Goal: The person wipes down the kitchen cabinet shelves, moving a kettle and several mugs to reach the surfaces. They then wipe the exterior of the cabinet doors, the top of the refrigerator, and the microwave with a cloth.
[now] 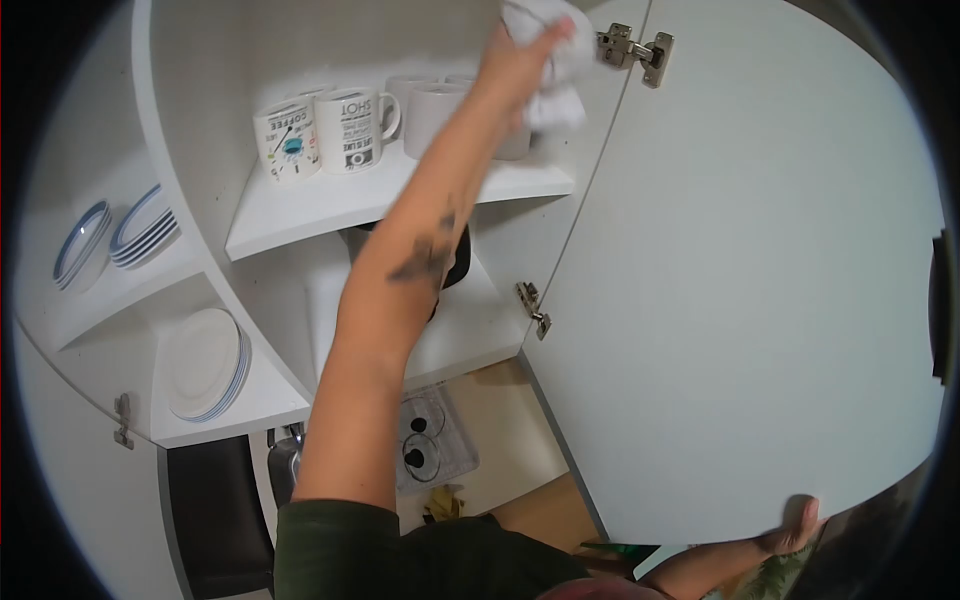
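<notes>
My left hand (pixel 530 65) reaches up to the top of the view, its fingers closed on a white cloth (pixel 562 60) beside the cabinet's side wall. Below and left of it, several mugs stand on the white shelf (pixel 300 218). Two of them, a coffee mug (pixel 288 140) and a mug with black lettering (pixel 350 130), have print that appears upside down. My forearm partly covers the plain mugs behind. At the lower right, my right hand (pixel 795 530) grips the bottom edge of the open cabinet door (pixel 760 280); part of its fingers is hidden.
Bowls (pixel 82 245) and stacked plates (pixel 205 365) sit in the left compartments. A dark object (pixel 460 262), partly behind my forearm, is on the lower shelf. Metal hinges (pixel 635 50) join door and cabinet. Below, glass lids with black knobs (pixel 420 455) lie in a clear tray.
</notes>
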A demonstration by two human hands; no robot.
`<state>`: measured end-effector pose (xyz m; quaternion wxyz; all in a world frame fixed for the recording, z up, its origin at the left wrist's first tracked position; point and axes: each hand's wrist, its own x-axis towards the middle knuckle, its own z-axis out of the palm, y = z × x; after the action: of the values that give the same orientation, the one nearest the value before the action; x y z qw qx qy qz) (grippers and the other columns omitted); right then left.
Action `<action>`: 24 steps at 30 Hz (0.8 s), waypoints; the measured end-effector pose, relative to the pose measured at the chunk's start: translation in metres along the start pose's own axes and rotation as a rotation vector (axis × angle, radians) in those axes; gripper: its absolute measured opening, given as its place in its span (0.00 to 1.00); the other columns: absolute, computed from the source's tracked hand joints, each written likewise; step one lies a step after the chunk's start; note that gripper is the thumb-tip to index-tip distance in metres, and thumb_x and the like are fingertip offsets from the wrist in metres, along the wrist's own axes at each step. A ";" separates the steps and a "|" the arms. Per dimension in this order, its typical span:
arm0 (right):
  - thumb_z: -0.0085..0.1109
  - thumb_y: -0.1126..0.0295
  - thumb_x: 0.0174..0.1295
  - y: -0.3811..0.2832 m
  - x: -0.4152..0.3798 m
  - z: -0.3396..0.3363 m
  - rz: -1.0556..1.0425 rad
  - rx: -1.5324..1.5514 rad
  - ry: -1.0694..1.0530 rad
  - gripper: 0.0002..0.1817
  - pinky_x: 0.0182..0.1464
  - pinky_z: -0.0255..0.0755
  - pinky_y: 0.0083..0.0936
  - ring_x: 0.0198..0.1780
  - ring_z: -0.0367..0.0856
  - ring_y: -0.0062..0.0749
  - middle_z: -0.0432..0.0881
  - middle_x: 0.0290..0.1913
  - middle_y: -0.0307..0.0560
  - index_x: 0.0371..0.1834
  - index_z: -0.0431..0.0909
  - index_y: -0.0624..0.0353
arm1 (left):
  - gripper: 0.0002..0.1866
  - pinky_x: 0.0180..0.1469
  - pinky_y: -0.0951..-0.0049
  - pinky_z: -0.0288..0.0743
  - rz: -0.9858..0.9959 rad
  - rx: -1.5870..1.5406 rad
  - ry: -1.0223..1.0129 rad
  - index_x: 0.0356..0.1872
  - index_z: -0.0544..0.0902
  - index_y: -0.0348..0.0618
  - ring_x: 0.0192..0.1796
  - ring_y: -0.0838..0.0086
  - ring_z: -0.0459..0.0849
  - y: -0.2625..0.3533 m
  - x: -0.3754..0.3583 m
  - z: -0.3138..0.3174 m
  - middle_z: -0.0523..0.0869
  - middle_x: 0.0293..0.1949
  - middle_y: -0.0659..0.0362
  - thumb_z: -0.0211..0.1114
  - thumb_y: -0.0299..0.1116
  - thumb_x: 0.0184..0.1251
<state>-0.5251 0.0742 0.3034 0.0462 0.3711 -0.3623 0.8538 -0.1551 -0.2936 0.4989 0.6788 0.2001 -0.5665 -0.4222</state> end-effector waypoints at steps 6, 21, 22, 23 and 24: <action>0.52 0.70 0.54 0.001 -0.003 -0.006 -0.011 -0.052 0.002 0.35 0.65 0.58 0.37 0.62 0.67 0.42 0.67 0.63 0.60 0.67 0.57 0.73 | 0.37 0.46 0.58 0.82 -0.156 0.573 0.230 0.64 0.62 0.34 0.55 0.62 0.79 -0.003 0.157 -0.020 0.72 0.62 0.52 0.66 0.48 0.61; 0.51 0.70 0.56 0.008 -0.005 -0.006 -0.010 -0.074 -0.017 0.34 0.64 0.60 0.35 0.61 0.68 0.41 0.68 0.62 0.59 0.67 0.57 0.73 | 0.14 0.38 0.71 0.78 0.056 0.532 0.411 0.41 0.81 0.38 0.33 0.70 0.83 -0.026 0.201 0.015 0.85 0.33 0.55 0.60 0.34 0.57; 0.51 0.70 0.56 0.008 -0.004 -0.007 -0.015 -0.069 -0.024 0.34 0.64 0.60 0.35 0.61 0.68 0.41 0.68 0.62 0.58 0.67 0.57 0.73 | 0.22 0.44 0.68 0.76 0.132 0.555 0.337 0.46 0.80 0.34 0.41 0.61 0.83 -0.026 0.210 0.013 0.84 0.39 0.47 0.62 0.40 0.55; 0.51 0.70 0.57 0.008 -0.002 -0.008 -0.018 -0.063 -0.035 0.34 0.64 0.60 0.35 0.61 0.68 0.40 0.68 0.61 0.58 0.67 0.57 0.73 | 0.30 0.51 0.65 0.74 0.204 0.575 0.262 0.50 0.78 0.29 0.48 0.53 0.83 -0.030 0.221 0.010 0.83 0.45 0.39 0.64 0.46 0.53; 0.51 0.70 0.57 0.010 -0.002 -0.009 -0.017 -0.050 -0.041 0.33 0.64 0.60 0.35 0.61 0.68 0.40 0.68 0.61 0.58 0.67 0.58 0.73 | 0.28 0.49 0.64 0.74 0.335 0.619 0.391 0.47 0.80 0.30 0.46 0.55 0.83 -0.035 0.214 0.019 0.84 0.42 0.41 0.62 0.47 0.54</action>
<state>-0.5322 0.0731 0.2926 0.0555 0.3904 -0.3811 0.8362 -0.1842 -0.4802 0.6063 0.7409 0.3766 -0.5517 -0.0691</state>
